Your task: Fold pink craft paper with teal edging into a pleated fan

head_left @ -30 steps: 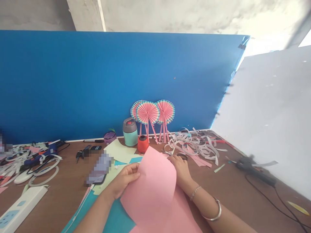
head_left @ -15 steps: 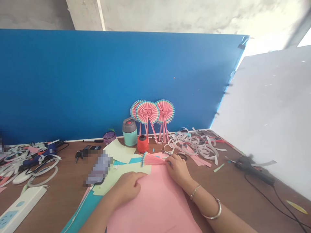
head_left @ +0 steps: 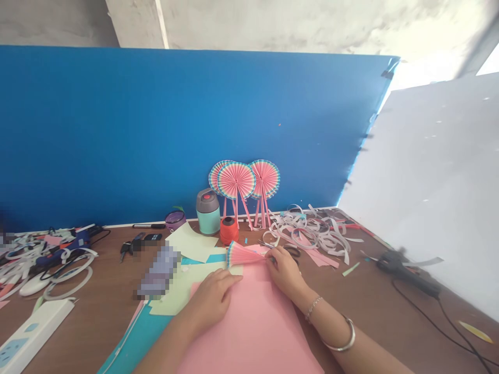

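Observation:
My right hand (head_left: 286, 270) pinches the narrow right end of a pleated pink paper fan (head_left: 245, 255). The fan's wider left end shows blue and yellowish edging, and its folds are partly spread. My left hand (head_left: 212, 295) rests on a large pink paper sheet (head_left: 253, 327), fingers stretched toward the fan and holding nothing. Under the pink sheet lie pale green paper (head_left: 167, 300) and a blue-green sheet (head_left: 134, 337). Just beyond my right hand are scissors (head_left: 291, 251), partly hidden.
Finished round paper fans (head_left: 236, 181) lean against the blue partition (head_left: 156, 130). Before them stand a mint-green flask (head_left: 209, 221) and a red thread spool (head_left: 229, 231). Curled paper strips (head_left: 312, 234) lie right, a black glue gun (head_left: 409, 272) further right, a power strip (head_left: 35, 332) left.
The pleated fan has spread wider at its left end. My left hand has shifted slightly right, and the pink sheet's top edge now sits lower. My right hand stays at the narrow end.

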`<state>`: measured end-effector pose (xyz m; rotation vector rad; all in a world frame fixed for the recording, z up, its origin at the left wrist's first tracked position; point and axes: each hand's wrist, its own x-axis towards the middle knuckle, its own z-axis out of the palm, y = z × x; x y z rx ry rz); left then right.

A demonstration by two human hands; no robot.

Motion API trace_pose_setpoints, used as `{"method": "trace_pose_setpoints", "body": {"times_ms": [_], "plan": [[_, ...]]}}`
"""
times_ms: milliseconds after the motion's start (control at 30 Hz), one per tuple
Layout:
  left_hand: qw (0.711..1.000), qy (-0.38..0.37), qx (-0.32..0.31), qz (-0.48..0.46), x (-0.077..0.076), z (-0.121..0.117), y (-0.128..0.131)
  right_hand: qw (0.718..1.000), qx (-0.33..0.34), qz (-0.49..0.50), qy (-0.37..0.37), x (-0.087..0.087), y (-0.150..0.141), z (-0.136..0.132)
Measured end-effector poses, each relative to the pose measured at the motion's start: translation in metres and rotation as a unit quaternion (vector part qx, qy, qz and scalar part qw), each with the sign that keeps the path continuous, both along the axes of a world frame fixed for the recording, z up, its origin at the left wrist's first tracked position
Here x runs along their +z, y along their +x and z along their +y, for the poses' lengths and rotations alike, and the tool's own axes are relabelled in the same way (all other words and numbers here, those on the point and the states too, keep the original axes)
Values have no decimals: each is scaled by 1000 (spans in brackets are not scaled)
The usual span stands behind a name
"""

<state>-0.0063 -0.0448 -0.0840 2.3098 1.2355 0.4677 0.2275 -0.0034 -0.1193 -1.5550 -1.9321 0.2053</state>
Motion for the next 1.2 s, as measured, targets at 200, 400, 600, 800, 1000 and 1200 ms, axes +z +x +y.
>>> {"method": "trace_pose_setpoints", "body": {"times_ms": [200,400,600,800,1000,1200], "plan": [[1000,-17,3,-24,-1,0,3,1000,8,22,-21,2,-1,-1],[999,9,0,-36,-1,0,4,999,12,17,-34,4,-2,-2],[999,-22,-29,-2,-2,-1,5,1000,13,9,-27,-1,-1,-1],[988,-124,-83,44,6,-10,6,1000,12,-11,-19,-1,-2,-2],[986,-140,-80,49,6,-12,8,1000,27,0,-4,-1,-3,-2],[988,-125,-70,49,2,-12,9,999,35,29,-12,1,-2,-1]]}}
